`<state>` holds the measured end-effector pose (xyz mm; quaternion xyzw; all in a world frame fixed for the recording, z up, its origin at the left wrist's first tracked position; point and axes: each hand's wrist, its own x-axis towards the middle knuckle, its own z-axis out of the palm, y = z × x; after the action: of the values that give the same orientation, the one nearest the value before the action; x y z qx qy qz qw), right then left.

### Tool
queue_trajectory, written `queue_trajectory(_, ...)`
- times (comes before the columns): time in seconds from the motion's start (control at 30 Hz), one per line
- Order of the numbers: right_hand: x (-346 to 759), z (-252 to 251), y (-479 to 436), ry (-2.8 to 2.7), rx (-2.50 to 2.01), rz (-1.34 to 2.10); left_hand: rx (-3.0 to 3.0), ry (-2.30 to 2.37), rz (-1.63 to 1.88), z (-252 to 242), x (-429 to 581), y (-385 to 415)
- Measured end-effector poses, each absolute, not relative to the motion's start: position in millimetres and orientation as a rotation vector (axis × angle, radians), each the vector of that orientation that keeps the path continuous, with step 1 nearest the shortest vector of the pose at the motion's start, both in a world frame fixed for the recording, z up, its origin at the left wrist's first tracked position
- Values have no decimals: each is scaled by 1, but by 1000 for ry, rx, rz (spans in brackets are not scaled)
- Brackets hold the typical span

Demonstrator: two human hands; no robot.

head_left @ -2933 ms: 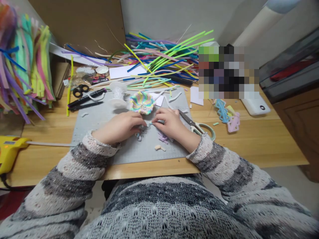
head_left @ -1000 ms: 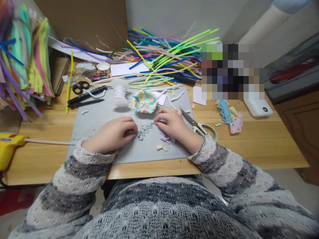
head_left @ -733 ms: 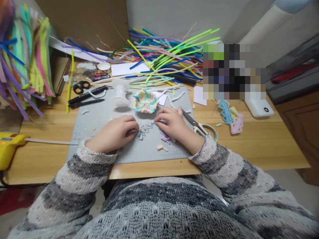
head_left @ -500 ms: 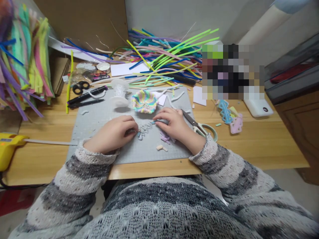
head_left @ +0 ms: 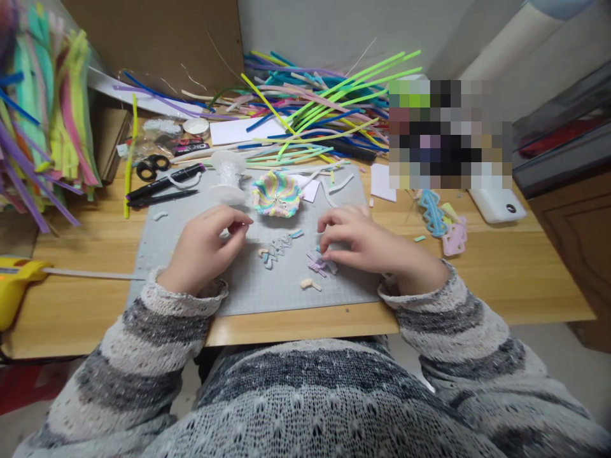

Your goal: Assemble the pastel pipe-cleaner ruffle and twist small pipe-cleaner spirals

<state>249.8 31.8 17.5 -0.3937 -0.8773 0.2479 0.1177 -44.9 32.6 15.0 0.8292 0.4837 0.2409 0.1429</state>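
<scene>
My left hand [head_left: 203, 245] hovers over the left of the grey cutting mat [head_left: 277, 296], holding nothing, its thumb and forefinger apart. Between my hands lies a zigzag grey-blue pipe-cleaner piece [head_left: 277, 249] with a blue tip at its upper end. My right hand [head_left: 356, 240] reaches down with parted fingers above a knotted purple pipe-cleaner piece [head_left: 316, 263]. A small blue bit shows at its fingertips; whether they touch it I cannot tell. A small cream piece [head_left: 310, 284] lies below. My right hand and forearm cover most of the scissors.
A striped pastel flower-shaped piece [head_left: 277, 194] and a clear spool [head_left: 226, 178] sit at the mat's back. Loose pipe cleaners [head_left: 315, 108] heap up behind. A yellow glue gun [head_left: 19, 283] lies left; zigzag blue [head_left: 432, 214] and pink [head_left: 455, 235] pieces lie right.
Both hands have come away from the zigzag piece, which now lies on the mat. My left hand moved left and up; my right hand moved right, over the purple piece.
</scene>
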Motion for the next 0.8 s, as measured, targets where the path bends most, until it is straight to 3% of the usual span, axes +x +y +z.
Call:
queue_trajectory(0.5,244,7,32,-2802,-1044,681,2431,1216,747,3,-28,27)
queue_trajectory(0.67,240,14,31,-2496,-923,860,2303,1112,951,5,-13,16)
queue_trajectory(0.8,221,10,18,-2204,-927,743,2003,1037,914,6,9,-1)
